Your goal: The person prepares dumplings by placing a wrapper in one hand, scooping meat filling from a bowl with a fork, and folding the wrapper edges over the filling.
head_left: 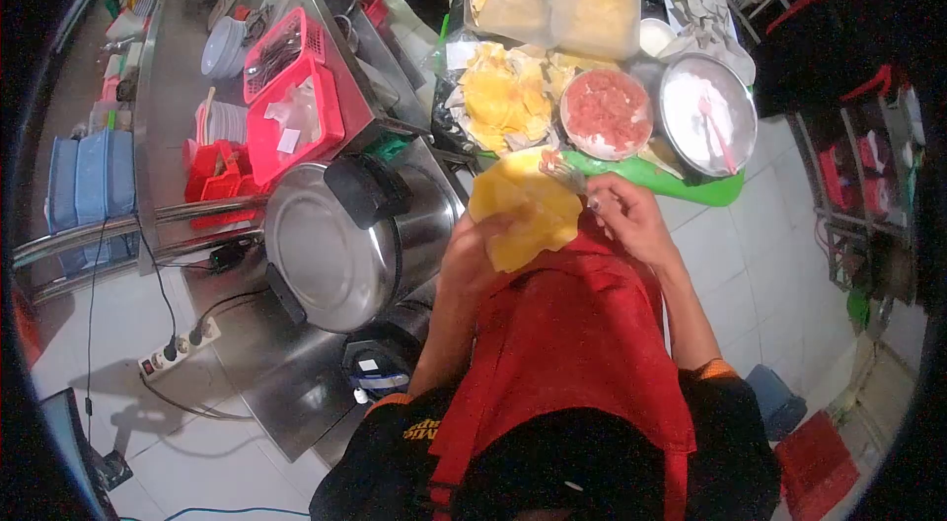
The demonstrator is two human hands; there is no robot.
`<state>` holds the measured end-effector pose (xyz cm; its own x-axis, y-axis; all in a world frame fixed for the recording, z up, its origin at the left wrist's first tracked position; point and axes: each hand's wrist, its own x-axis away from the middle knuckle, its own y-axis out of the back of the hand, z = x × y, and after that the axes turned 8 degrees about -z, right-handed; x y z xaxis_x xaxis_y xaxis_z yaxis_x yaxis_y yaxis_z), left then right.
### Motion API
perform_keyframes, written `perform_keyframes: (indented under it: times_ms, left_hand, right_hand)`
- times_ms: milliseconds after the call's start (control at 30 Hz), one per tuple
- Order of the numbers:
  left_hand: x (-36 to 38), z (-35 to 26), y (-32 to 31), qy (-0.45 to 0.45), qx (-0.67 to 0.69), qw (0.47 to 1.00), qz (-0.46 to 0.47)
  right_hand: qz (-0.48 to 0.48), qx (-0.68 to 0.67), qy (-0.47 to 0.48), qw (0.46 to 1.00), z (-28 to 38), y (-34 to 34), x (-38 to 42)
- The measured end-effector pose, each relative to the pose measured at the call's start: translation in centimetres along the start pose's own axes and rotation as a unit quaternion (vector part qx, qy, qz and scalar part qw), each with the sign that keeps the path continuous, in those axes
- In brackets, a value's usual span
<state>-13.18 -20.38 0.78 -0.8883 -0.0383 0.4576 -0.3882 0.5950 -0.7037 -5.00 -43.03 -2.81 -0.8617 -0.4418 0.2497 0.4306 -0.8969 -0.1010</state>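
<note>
My left hand is closed on a yellow dough wrapper, which lies spread over it. In my right hand is a metal fork, its tines over the wrapper's top edge with a dab of pinkish minced meat there. Just beyond sits a round bowl heaped with minced meat. A pile of yellow wrappers lies to its left. On the right, a metal bowl contains white powder and a pink-handled utensil.
Two clear plastic containers stand behind the wrappers on a green surface. A large steel pot is close on my left. Pink baskets line the steel counter. A power strip lies lower left.
</note>
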Motion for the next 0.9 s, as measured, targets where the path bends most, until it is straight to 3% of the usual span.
perform_keyframes:
  times_ms: [33,67,100,133,200,333,400,533,600,733,800,833,900]
  left_hand:
    - [0.0,0.0,-0.1,-0.001,-0.001,1.000,0.000]
    - [0.0,0.0,-0.3,-0.002,-0.009,1.000,-0.014]
    - [0.0,0.1,-0.4,-0.002,-0.017,0.999,-0.028]
    - [-0.1,0.2,-0.1,-0.002,-0.017,0.999,-0.027]
    - [-0.4,0.3,0.2,-0.003,-0.014,1.000,-0.016]
    - [0.0,0.3,-1.2,-0.011,-0.007,0.999,-0.051]
    - [0.0,0.4,-1.3,0.011,0.002,0.999,-0.037]
    - [0.3,0.7,-1.2,0.018,-0.048,0.996,-0.073]
    - [0.3,0.8,-0.9,0.029,-0.033,0.995,-0.085]
    - [0.1,1.1,-0.3,0.044,-0.021,0.994,-0.093]
    - [0.3,1.3,-0.3,0.022,0.005,0.998,-0.064]
    - [0.2,1.3,-0.2,0.022,0.005,0.998,-0.065]
    - [0.3,1.3,0.0,0.032,-0.019,0.996,-0.085]
  right_hand:
    - [0.001,-0.001,0.001,1.000,0.1,-0.1,0.0]
    - [-0.057,0.144,0.173,0.973,0.5,-0.3,0.0]
    - [-0.113,0.281,0.335,0.892,0.9,-0.5,0.1]
    - [-0.113,0.282,0.335,0.892,1.6,-0.8,0.4]
    - [-0.162,0.392,0.362,0.830,3.2,-1.4,1.4]
    - [-0.149,0.439,0.369,0.806,5.1,-2.5,2.2]
    - [-0.129,0.388,0.300,0.862,5.5,-3.0,2.5]
    - [-0.051,0.405,0.267,0.873,4.5,-2.1,2.6]
    - [0.003,0.460,0.194,0.866,4.6,-2.0,2.7]
    - [0.029,0.491,0.175,0.853,7.9,-1.0,3.5]
    - [0.093,0.538,0.035,0.837,10.4,-0.1,3.6]
    - [0.093,0.538,0.035,0.837,10.2,0.0,3.4]
    - [-0.027,0.363,0.146,0.920,8.9,0.1,2.7]
